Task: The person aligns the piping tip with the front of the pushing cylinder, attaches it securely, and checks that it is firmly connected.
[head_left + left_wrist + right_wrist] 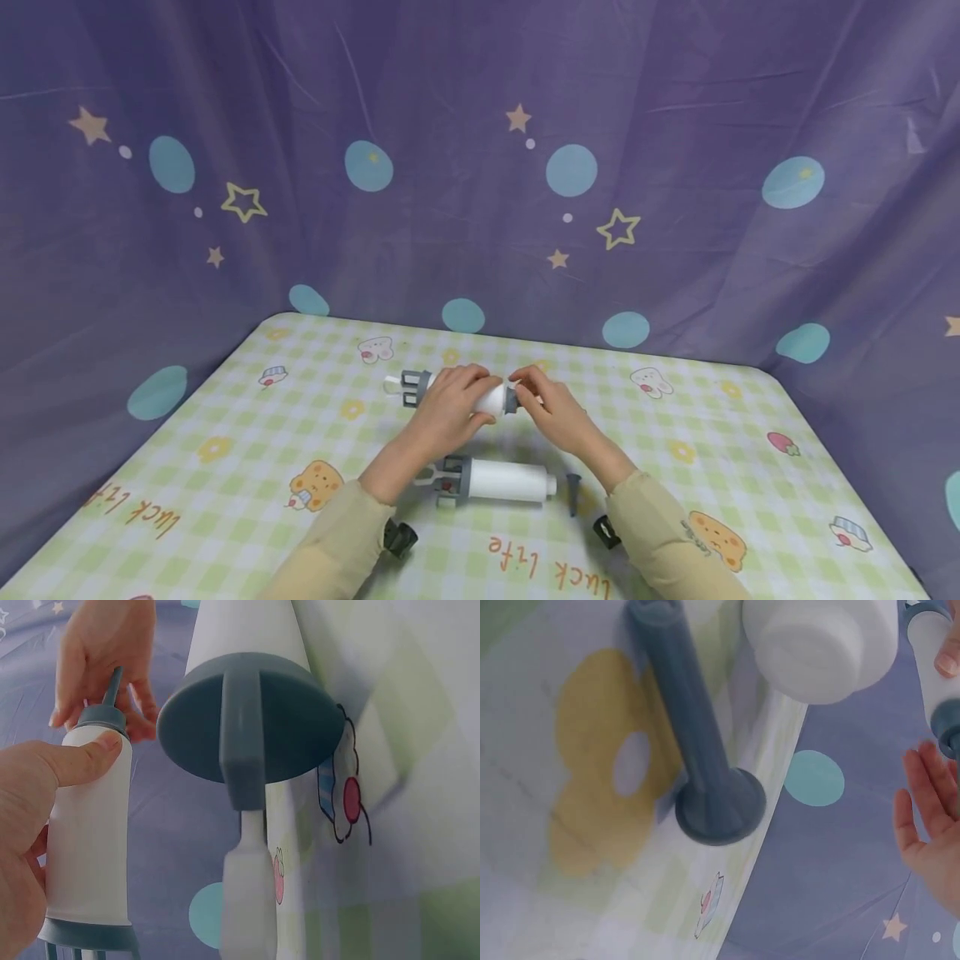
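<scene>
My left hand [450, 408] [30, 795] grips a white tube [489, 402] [90, 825] [930, 667], thumb along its side. A grey cap [512, 398] [103, 718] with a thin grey nozzle [112, 686] sits on the tube's right end. Around that nozzle, my right hand [558, 421] [109, 652] [934, 832] has its fingers spread and loosely bent; a firm hold is not visible. At the tube's other end is a grey slotted frame [415, 389] [86, 934] with a pale handle [392, 385].
Nearer me, a second white tube [510, 481] [247, 634] [817, 645] with a grey frame lies on the checked tablecloth [300, 433]. A loose grey nozzle [573, 493] [694, 712] lies to its right. A patterned purple curtain [465, 233] hangs behind.
</scene>
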`<state>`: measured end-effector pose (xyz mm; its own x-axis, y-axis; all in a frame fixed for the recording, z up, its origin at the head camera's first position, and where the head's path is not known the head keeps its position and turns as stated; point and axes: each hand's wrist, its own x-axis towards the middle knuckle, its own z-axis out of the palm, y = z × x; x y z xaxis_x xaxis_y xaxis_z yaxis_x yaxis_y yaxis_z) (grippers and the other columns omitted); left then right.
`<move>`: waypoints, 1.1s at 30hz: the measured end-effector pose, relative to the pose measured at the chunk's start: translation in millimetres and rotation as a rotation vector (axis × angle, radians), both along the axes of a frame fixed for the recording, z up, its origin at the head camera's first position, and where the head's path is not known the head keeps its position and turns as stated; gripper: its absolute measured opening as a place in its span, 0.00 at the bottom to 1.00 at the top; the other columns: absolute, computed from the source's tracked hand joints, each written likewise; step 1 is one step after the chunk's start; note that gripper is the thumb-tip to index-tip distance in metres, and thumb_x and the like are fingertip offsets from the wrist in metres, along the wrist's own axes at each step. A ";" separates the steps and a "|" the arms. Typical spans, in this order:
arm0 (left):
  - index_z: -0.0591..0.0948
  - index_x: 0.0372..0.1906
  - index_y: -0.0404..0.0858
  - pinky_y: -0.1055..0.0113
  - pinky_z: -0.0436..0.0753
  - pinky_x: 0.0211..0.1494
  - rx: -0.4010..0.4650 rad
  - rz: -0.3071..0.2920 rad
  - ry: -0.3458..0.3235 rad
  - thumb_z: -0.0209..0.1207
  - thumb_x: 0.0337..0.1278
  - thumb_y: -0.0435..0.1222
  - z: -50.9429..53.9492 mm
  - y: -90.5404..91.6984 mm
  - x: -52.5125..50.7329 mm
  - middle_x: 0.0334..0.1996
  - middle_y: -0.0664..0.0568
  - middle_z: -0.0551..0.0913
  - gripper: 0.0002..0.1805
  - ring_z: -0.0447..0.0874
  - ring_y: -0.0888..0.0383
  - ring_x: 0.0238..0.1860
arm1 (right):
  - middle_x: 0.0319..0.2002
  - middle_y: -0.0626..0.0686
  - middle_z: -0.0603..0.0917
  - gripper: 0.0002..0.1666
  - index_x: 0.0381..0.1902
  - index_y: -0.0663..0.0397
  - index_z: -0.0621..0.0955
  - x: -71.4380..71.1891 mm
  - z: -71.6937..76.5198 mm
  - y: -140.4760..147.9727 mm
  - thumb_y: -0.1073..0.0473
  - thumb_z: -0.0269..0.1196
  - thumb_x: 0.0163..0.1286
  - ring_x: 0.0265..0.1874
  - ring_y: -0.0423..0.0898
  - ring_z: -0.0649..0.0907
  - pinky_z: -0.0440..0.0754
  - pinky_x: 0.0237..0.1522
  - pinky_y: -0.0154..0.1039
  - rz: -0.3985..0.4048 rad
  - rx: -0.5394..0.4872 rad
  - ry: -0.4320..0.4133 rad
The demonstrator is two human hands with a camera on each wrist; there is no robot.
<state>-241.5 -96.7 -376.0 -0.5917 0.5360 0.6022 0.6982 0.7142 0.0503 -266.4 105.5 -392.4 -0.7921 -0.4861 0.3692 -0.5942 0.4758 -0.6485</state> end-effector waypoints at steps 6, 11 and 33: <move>0.78 0.49 0.39 0.58 0.72 0.51 0.004 0.004 -0.009 0.70 0.38 0.41 -0.8 -2.0 0.4 0.43 0.50 0.77 0.27 0.75 0.54 0.45 | 0.45 0.49 0.77 0.22 0.51 0.53 0.72 1.2 -3.0 1.8 0.54 0.63 0.60 0.44 0.44 0.78 0.77 0.45 0.47 0.068 -0.020 0.202; 0.78 0.50 0.38 0.58 0.72 0.51 0.007 0.005 -0.009 0.70 0.38 0.41 -0.3 -3.2 1.2 0.43 0.51 0.77 0.27 0.75 0.54 0.45 | 0.43 0.48 0.77 0.21 0.47 0.52 0.73 2.1 -3.5 1.6 0.58 0.66 0.57 0.43 0.43 0.78 0.77 0.44 0.47 0.073 -0.043 0.265; 0.78 0.49 0.41 0.58 0.72 0.50 0.011 -0.006 0.031 0.70 0.36 0.42 -0.1 0.0 1.1 0.43 0.51 0.76 0.27 0.75 0.55 0.44 | 0.36 0.47 0.81 0.09 0.43 0.49 0.73 3.5 -2.2 0.8 0.53 0.52 0.69 0.39 0.42 0.81 0.81 0.40 0.36 -0.009 -0.039 0.137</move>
<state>-240.5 -96.7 -376.0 -0.5696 0.5331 0.6256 0.7039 0.7094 0.0364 -262.9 106.3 -394.6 -0.7373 -0.4625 0.4925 -0.6742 0.4571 -0.5801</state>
